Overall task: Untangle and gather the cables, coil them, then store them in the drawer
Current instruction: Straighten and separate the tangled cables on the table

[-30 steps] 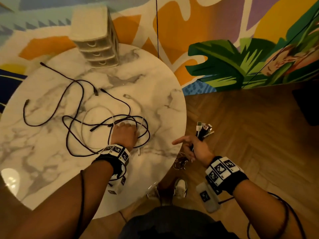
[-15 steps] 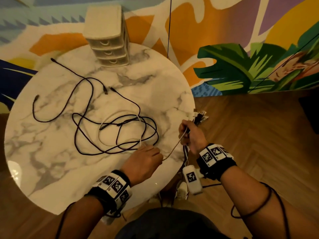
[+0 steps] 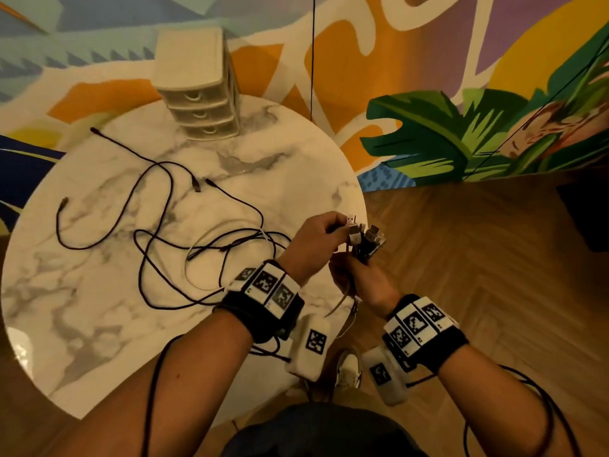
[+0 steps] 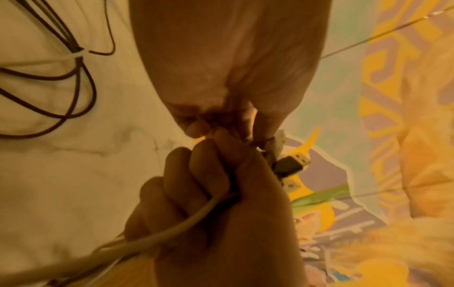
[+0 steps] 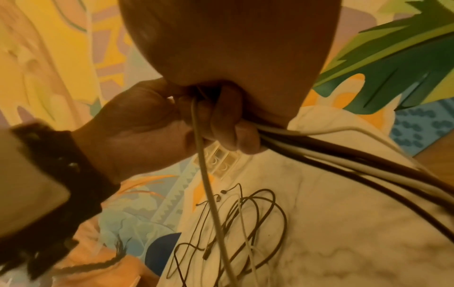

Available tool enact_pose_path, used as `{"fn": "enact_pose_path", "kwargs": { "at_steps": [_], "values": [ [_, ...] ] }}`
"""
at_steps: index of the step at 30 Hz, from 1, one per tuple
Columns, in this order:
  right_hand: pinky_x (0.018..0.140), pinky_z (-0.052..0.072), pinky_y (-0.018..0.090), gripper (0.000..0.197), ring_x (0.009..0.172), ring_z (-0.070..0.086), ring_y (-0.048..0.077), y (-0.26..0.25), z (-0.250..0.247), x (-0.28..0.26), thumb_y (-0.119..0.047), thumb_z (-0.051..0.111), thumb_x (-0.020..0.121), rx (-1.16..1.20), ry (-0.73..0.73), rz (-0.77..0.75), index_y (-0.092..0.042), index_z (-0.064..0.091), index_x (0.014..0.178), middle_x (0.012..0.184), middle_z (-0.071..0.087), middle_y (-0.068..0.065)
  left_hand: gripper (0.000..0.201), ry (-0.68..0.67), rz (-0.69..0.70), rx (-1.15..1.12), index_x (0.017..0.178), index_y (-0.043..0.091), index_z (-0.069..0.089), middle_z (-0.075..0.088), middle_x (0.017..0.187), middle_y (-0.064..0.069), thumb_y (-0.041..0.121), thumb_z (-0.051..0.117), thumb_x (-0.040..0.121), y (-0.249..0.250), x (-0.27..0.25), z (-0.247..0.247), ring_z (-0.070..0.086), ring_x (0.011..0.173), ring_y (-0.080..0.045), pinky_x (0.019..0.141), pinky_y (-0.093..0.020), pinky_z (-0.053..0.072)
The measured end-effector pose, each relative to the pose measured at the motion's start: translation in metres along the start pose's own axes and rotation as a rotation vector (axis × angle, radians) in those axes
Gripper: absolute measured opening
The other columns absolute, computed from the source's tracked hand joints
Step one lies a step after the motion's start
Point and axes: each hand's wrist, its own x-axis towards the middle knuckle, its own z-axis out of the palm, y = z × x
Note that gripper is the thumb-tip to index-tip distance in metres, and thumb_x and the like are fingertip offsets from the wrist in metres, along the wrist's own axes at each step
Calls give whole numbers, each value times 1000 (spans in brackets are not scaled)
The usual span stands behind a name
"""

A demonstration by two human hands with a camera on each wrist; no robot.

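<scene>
I am adding a white plug [image 3: 351,220] to the bundle of cable ends [image 3: 367,240] off the desk [image 3: 99,324] edge: my left hand [image 3: 313,244], which was down among the loose cables [image 3: 158,232] a second ago, is pinching it, while my right hand [image 3: 359,282] is gripping the bundle. That is gathering one more cable; the tangle and closed drawer unit [image 3: 197,84] are waiting. My fingers are hiding how many cables I am holding.

Black wristbands [image 3: 263,301] with square-code tags, thin black arm cables [image 3: 150,390], perhaps dark shorts [image 3: 316,433]
</scene>
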Motion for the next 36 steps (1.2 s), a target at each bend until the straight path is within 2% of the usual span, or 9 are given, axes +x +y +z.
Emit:
{"fn": "enact_pose_path", "kwargs": {
  "at_steps": [9, 11, 13, 15, 18, 22, 28, 32, 36],
  "values": [
    [51, 33, 29, 25, 51, 35, 23, -6, 1, -8, -8, 37, 99, 33, 78, -82, -2, 49, 78, 61, 42, 14, 27, 32, 284, 132, 114, 14, 66, 65, 108, -2, 23, 50, 93, -9, -15, 16, 58, 105, -12, 94, -23, 43],
    [61, 44, 42, 29, 58, 43, 38, -6, 0, -3, -15, 42, 97, 64, 123, -135, 11, 54, 94, 71, 49, 29, 35, 76, 255, 210, 124, 21, 58, 59, 114, 2, 35, 47, 94, -14, -23, 16, 55, 105, -12, 93, -23, 42],
    [66, 44, 42, 37, 59, 50, 31, -6, -3, 2, -28, 49, 93, 209, 213, -151, 2, 60, 77, 65, 55, 21, 42, 64, 196, 410, 128, 24, 53, 58, 114, 6, 45, 51, 92, -30, -36, 12, 54, 98, -8, 86, -23, 43],
    [56, 44, 33, 48, 45, 46, 21, -8, -12, 6, -30, 44, 98, 403, 286, -130, -11, 41, 54, 46, 41, 6, 40, -168, 90, 679, 119, 24, 57, 63, 106, 7, 50, 54, 88, -51, -51, 2, 56, 91, -7, 81, -27, 46],
    [40, 35, 24, 50, 35, 29, 15, -13, -33, 7, -32, 41, 99, 563, 282, -129, -18, 30, 52, 41, 26, -2, 27, -524, -80, 843, 97, 12, 67, 67, 95, -3, 34, 51, 94, -87, -63, -31, 62, 86, -19, 81, -33, 50],
    [41, 20, 24, 51, 35, 20, 10, -17, -65, 5, -37, 38, 98, 725, 284, -184, -21, 29, 51, 40, 23, -6, 26, -113, -49, 857, 96, 4, 71, 66, 107, -19, 25, 55, 91, -105, -52, -119, 61, 105, -30, 93, -23, 38],
    [45, 26, 23, 50, 42, 27, 10, -34, -58, -4, -38, 42, 98, 303, 460, -345, -22, 36, 52, 45, 31, -8, 44, 458, 63, 966, 80, 8, 64, 64, 72, -10, 36, 36, 100, -14, -31, -143, 61, 75, -34, 67, -38, 47],
    [45, 34, 19, 39, 39, 40, 4, -46, -9, -23, -30, 45, 99, -181, 212, -328, -15, 58, 65, 43, 47, -8, 29, 283, 234, 1493, 102, 18, 59, 65, 93, -8, 29, 32, 99, 42, -34, -53, 62, 85, -35, 59, -32, 38],
    [41, 35, 16, 31, 35, 42, -1, -45, 5, -22, -22, 44, 99, 61, 187, -203, -15, 51, 70, 36, 46, -12, 19, 146, 338, 1480, 99, 16, 56, 64, 91, -3, 20, 38, 95, 34, -49, 15, 61, 76, -25, 55, -32, 33]
  ]
}}
